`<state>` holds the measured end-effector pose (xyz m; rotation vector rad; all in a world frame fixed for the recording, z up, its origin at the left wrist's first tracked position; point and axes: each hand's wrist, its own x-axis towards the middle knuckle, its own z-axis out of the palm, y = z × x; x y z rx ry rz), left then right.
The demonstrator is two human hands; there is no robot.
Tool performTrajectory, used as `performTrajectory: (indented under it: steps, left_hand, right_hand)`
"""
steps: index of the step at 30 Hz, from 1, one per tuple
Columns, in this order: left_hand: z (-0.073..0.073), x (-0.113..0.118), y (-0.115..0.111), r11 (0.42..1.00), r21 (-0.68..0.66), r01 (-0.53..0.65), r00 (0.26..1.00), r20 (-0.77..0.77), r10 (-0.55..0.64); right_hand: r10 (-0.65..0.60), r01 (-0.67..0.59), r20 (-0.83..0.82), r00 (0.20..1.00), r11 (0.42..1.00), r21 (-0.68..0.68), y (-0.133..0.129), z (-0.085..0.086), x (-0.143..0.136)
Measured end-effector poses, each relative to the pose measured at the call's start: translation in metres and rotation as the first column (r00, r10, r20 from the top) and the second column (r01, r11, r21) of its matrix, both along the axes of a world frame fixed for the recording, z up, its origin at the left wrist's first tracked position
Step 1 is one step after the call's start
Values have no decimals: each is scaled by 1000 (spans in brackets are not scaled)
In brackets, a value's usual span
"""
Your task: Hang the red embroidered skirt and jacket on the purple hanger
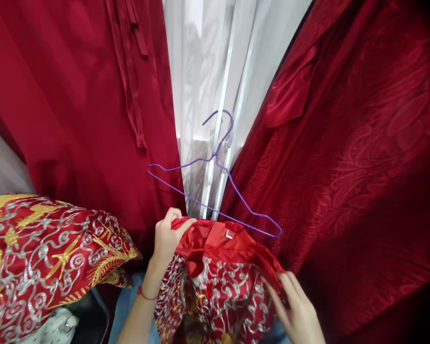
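A red embroidered skirt (232, 282) with silver scrolls, gold patches and a plain satin waistband spans the lower middle of the view. At the left end of its waistband, my left hand (168, 234) is closed, thumb and fingers pinching the cloth. My right hand (295, 303) grips the opposite end of the band between thumb and fingers. Just above the waistband, a purple wire hanger (232, 179) sits tilted, its hook up and its right shoulder lower. Whether the hanger's bar touches the skirt, or what supports it, I cannot tell.
Red curtains (75, 95) and a patterned red drape (372, 153) flank a sheer white curtain (200, 57). At the lower left lies another red cloth (57, 253) with silver and gold embroidery, over a dark object and some dotted white fabric (55, 327).
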<state>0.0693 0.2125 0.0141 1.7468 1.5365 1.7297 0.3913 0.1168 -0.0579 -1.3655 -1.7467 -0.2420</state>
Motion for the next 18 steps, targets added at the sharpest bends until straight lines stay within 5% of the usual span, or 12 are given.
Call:
performTrajectory:
  steps: [3, 7, 12, 18]
  left_hand:
    - [25, 8, 13, 994, -53, 91, 968, -228, -101]
    - [20, 10, 16, 993, -87, 82, 847, -520, -116]
    - [6, -1, 12, 999, 26, -21, 862, -505, 31]
    - [23, -2, 28, 994, -103, -37, 769, -638, -38]
  right_hand:
    - [-32, 33, 33, 999, 999, -21, 10, 24, 6]
    - [-74, 74, 20, 997, 997, -12, 29, 42, 11]
    - [27, -17, -114, 993, 996, 88, 44, 50, 17]
    - [103, -80, -199, 974, 989, 122, 45, 63, 19]
